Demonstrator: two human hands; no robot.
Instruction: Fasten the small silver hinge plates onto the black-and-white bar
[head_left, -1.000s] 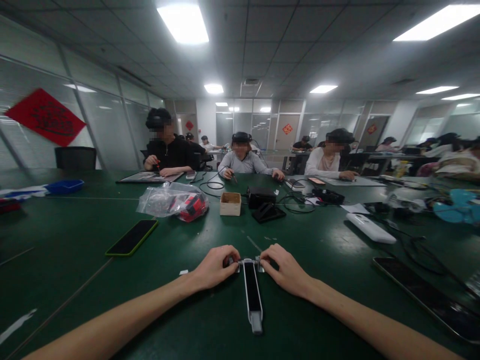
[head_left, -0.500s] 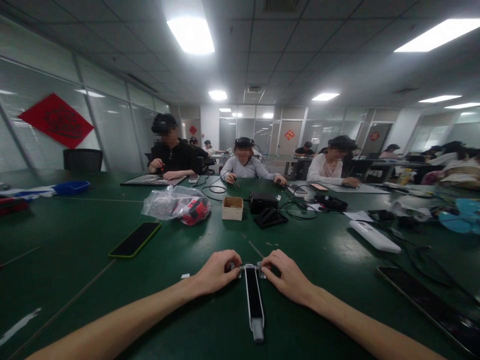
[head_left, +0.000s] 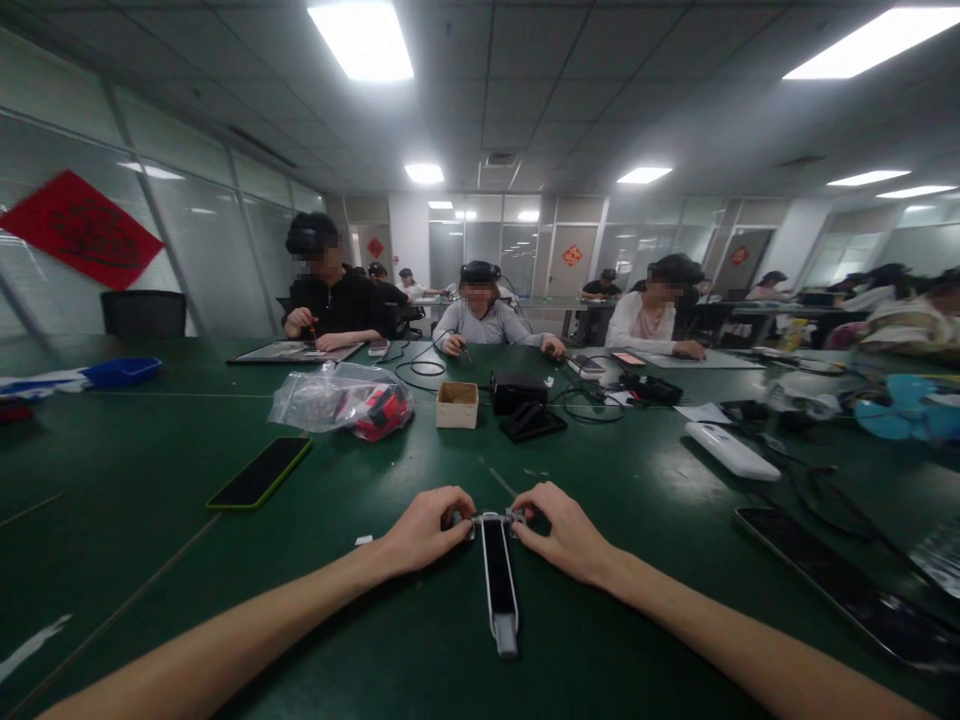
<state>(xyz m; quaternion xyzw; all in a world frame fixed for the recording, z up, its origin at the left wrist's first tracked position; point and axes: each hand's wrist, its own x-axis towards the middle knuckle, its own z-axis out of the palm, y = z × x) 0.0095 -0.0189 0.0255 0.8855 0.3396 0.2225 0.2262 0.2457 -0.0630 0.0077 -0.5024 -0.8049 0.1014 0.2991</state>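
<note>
In the head view, a long narrow device (head_left: pixel 500 575) with a pale frame, a black middle strip and a grey end piece lies on the green table, its grey end toward me. A thin crossbar with small grey pieces sticks out on both sides of its far end. My left hand (head_left: pixel 427 528) is closed, with thumb and fingers pinching the grey piece on the left. On the other side my right hand (head_left: pixel 564 530) pinches the right grey piece the same way. The fingers partly cover both pieces, and their exact kind is unclear.
Beyond my hands stand a small wooden box (head_left: pixel 457 406), a black box (head_left: pixel 519 390) and a clear plastic bag (head_left: pixel 341 400) with something red. A green-edged phone (head_left: pixel 260 473) lies left; a white case (head_left: pixel 729 450) and a dark phone (head_left: pixel 832 580) lie right. Several people sit opposite.
The whole view has shifted slightly, so everything sits a little higher and further left. Both hands keep their pinch at the device's far end.
</note>
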